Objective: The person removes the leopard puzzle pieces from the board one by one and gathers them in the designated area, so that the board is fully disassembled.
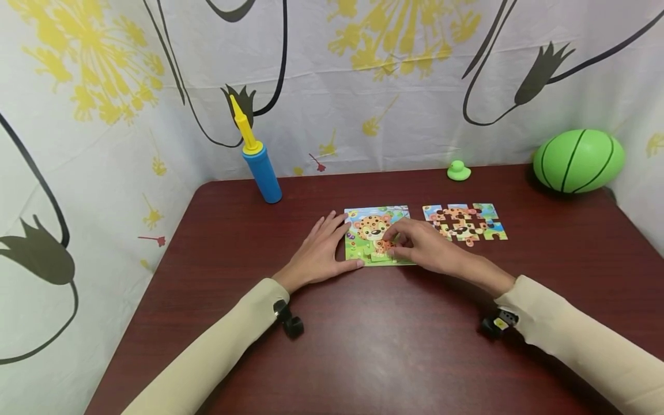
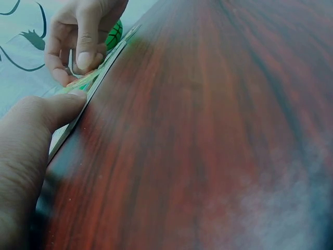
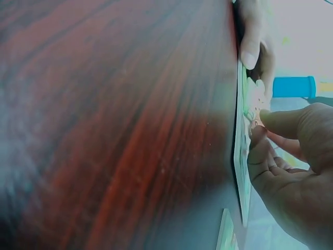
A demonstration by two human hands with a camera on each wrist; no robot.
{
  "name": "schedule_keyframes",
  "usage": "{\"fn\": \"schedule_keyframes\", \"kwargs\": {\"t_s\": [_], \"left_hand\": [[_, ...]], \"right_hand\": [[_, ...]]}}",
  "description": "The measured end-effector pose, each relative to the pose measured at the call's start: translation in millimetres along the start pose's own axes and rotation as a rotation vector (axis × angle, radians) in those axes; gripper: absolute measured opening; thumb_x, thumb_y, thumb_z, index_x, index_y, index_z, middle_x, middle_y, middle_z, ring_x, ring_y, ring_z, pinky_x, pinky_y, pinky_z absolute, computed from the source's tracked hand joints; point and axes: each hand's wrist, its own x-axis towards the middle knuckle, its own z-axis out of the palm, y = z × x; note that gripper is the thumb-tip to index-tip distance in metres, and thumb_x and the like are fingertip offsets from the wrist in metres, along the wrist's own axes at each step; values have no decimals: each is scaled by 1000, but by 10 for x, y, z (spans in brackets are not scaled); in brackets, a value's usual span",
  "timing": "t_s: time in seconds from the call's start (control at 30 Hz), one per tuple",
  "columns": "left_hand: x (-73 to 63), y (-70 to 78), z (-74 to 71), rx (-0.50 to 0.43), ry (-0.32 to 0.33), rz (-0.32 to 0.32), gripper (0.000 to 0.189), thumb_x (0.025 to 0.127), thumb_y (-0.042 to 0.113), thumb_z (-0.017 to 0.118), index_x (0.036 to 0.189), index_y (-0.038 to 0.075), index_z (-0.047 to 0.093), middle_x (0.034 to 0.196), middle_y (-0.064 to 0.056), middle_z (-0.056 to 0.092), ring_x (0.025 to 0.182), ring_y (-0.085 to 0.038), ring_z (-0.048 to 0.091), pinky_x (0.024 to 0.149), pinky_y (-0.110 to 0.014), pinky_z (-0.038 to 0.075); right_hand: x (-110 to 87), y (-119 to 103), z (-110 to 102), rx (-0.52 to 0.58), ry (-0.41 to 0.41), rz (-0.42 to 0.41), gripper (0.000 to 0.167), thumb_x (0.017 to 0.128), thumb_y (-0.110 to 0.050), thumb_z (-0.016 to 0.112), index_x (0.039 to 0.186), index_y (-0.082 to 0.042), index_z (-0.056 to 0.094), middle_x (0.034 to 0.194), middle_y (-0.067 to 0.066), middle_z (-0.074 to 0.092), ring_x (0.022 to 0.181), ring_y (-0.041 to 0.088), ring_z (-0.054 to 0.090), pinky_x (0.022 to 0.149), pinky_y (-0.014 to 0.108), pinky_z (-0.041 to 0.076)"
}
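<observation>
A leopard picture puzzle board [image 1: 358, 251] lies flat on the dark wood table. My left hand [image 1: 323, 249] rests along its left side with the fingers spread, the thumb touching the front edge. Over the lower middle of the board, my right hand [image 1: 422, 245] pinches a puzzle piece [image 2: 83, 80] between thumb and fingers. Most of that piece is hidden by the fingertips. A few pieces sit raised on the board's lower part, around the leopard's body. Right of the board, several loose leopard pieces [image 1: 459, 230] are laid out in rows.
A blue and yellow hand pump [image 1: 264, 173] stands at the back left of the table [image 1: 332, 346]. Toward the back right are a small green rubber duck [image 1: 459, 171] and a green ball with black lines [image 1: 578, 161]. A patterned cloth [image 1: 311, 75] hangs behind.
</observation>
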Motion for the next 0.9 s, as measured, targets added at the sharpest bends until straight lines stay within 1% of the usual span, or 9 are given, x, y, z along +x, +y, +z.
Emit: {"fn": "schedule_keyframes", "kwargs": {"t_s": [0.2,0.37,0.5,0.67,0.8,0.9], "left_hand": [[4,10,-9,-4,-7,-8,102,96,71,70,172,9,39,182,-9,26,171,-30,11,138,-47,4],[6,12,-7,-11,-8,-12,103,96,72,70,171,9,40,182,-9,26,171,-30,11,138,-47,4],[10,16,1,-18,-8,-13,103,96,72,70,172,10,39,182,-9,26,171,-29,11,138,-47,4],[1,18,12,-20,-5,-7,102,96,72,70,172,10,39,182,-9,26,171,-30,11,138,-48,4],[-3,14,17,-24,-2,-11,103,96,72,70,172,10,39,182,-8,27,171,-29,11,138,-47,4],[-4,3,14,-25,-1,-18,103,96,73,70,172,11,38,182,-7,26,171,-29,11,138,-47,4]], "right_hand": [[5,-25,32,75,15,-9,8,104,-2,75,110,-8,75,101,3,76,80,18,75,71,33,61],[-11,-39,52,70,49,-16,8,105,-4,74,108,-11,74,93,2,76,77,21,72,68,32,58],[-48,-36,39,79,94,-26,8,104,-4,76,107,-11,75,93,0,77,77,22,72,68,31,58],[-128,-26,-35,103,128,6,7,104,-5,77,109,-11,76,98,0,77,80,22,72,68,29,56],[-193,5,-112,84,158,22,6,104,-7,77,108,-11,77,98,0,77,80,24,71,67,28,54],[-238,26,-172,67,182,33,6,104,-8,78,108,-11,77,97,1,77,80,27,70,67,27,54]]}}
